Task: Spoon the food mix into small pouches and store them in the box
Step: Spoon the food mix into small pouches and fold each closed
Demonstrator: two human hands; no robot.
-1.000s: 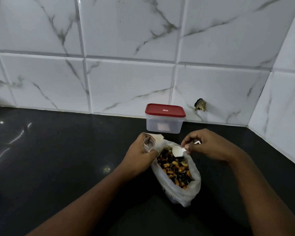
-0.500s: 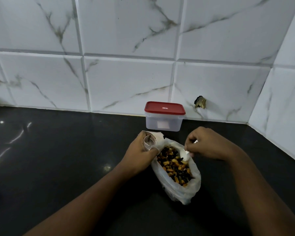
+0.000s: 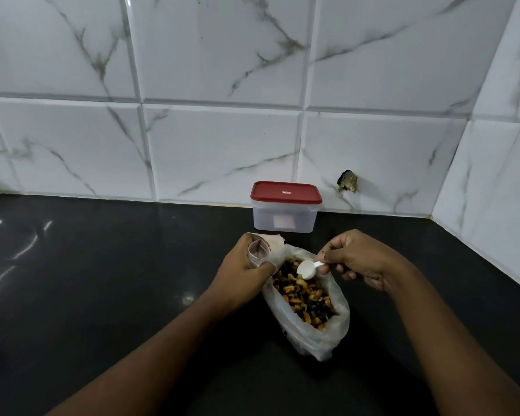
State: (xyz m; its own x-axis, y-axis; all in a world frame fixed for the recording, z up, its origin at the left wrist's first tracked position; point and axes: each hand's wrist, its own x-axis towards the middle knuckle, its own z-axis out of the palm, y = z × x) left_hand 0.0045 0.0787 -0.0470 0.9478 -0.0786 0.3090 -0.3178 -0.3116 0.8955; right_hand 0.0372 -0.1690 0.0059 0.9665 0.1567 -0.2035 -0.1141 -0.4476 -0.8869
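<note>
Food mix: loose yellow, orange and dark pieces [image 3: 303,295] filling an open clear plastic bag [image 3: 339,322], which lies slumped on the counter between the two hands.
Spoon: small white plastic spoon [image 3: 306,269], its bowl just over the far end of the mix; the bowl looks empty.
Right hand: the right hand [image 3: 357,259] pinches the spoon's short handle between thumb and fingertips, with the other fingers curled under.
Pouch: small pale translucent pouch [image 3: 260,250], its mouth held open in a ring just beside the bag's far left rim.
Left hand: the left hand [image 3: 240,274] is curled round the pouch and touches the bag's rim; whether it also pins that rim cannot be told.
Box: translucent rectangular plastic box with a red lid [image 3: 285,217], lid on, standing against the wall behind the bag and apart from both hands.
Step in hand: judged to be loading the spoon for a transfer to the pouch.
Technique: dip the bowl shallowly and lift it level. Carry it the short way across with the pouch mouth kept round, below the spoon and over the bag, so that strays drop back in.
Risk: the short handle gives little leverage, so an overfull bowl may tip.
Surroundings: glossy black counter [image 3: 102,295]; white marble-veined wall tiles [image 3: 222,145]; a chipped hole [image 3: 347,182] right of the box.
</note>
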